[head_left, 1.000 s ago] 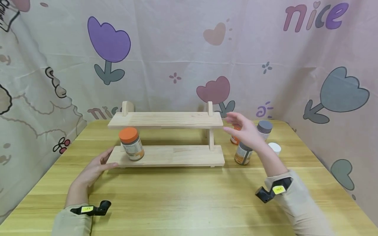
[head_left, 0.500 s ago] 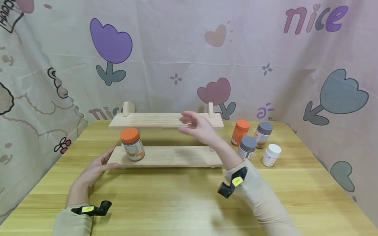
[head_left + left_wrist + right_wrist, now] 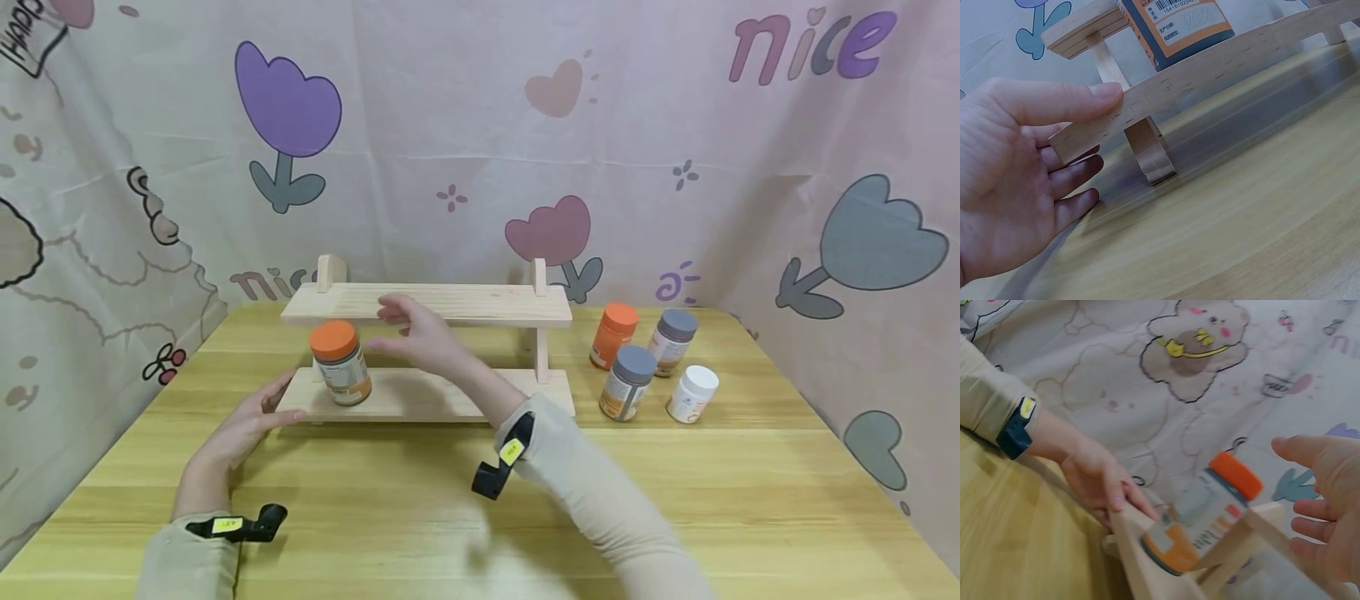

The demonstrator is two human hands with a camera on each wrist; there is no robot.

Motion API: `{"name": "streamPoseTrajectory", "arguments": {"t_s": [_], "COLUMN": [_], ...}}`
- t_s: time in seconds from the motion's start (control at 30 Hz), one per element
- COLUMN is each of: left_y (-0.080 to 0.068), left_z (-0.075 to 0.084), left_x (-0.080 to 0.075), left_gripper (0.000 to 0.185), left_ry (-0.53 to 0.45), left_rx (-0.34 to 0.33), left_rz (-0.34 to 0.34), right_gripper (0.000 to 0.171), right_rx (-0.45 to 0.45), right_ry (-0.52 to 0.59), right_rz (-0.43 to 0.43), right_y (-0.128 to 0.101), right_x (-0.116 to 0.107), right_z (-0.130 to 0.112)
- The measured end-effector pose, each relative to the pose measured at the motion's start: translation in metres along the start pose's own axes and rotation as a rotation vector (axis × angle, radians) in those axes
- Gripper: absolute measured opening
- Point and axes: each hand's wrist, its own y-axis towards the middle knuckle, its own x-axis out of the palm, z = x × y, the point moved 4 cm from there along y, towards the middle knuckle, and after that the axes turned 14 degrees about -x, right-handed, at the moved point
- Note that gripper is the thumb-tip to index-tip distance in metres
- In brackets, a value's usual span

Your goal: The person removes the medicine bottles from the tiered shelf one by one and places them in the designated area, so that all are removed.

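Note:
A two-tier wooden shelf (image 3: 427, 304) stands on the table. At the left end of its lower board, my left hand (image 3: 243, 425) grips the board, thumb (image 3: 1085, 103) along the front edge and fingers curled behind and below. On that board near the left end stands a jar (image 3: 341, 362) with an orange lid and a white and orange label. My right hand (image 3: 423, 337) hovers just right of the jar, thumb and fingers spread with nothing between them. In the right wrist view a gap shows between the right hand (image 3: 1329, 506) and the orange lid (image 3: 1237, 475).
Right of the shelf several containers stand on the table: an orange bottle (image 3: 613, 336), two grey-lidded jars, one in front (image 3: 628, 383) and one behind (image 3: 672, 342), and a small white bottle (image 3: 693, 394). A patterned cloth (image 3: 450, 125) hangs behind.
My right hand has swept left from above the containers at the right, across the shelf, to beside the orange-lidded jar. The left hand keeps its hold on the shelf end.

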Motion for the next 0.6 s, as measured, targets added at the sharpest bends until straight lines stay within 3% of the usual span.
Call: {"name": "streamPoseTrajectory", "arguments": {"t_s": [0.37,0.6], "left_y": [-0.002,-0.003], "left_z": [0.001,0.002], "left_x": [0.001,0.0], "left_gripper": [0.086,0.087], "left_ry": [0.015,0.023], "left_rx": [-0.02,-0.026], "left_rz": [0.001,0.007], "right_gripper": [0.076,0.075], "right_rx": [0.094,0.063], "right_ry": [-0.088,-0.055], "right_rz": [-0.014,0.012], "right_y": [0.017,0.021], "right_x": [0.041,0.052], "right_z": [0.013,0.016]}}
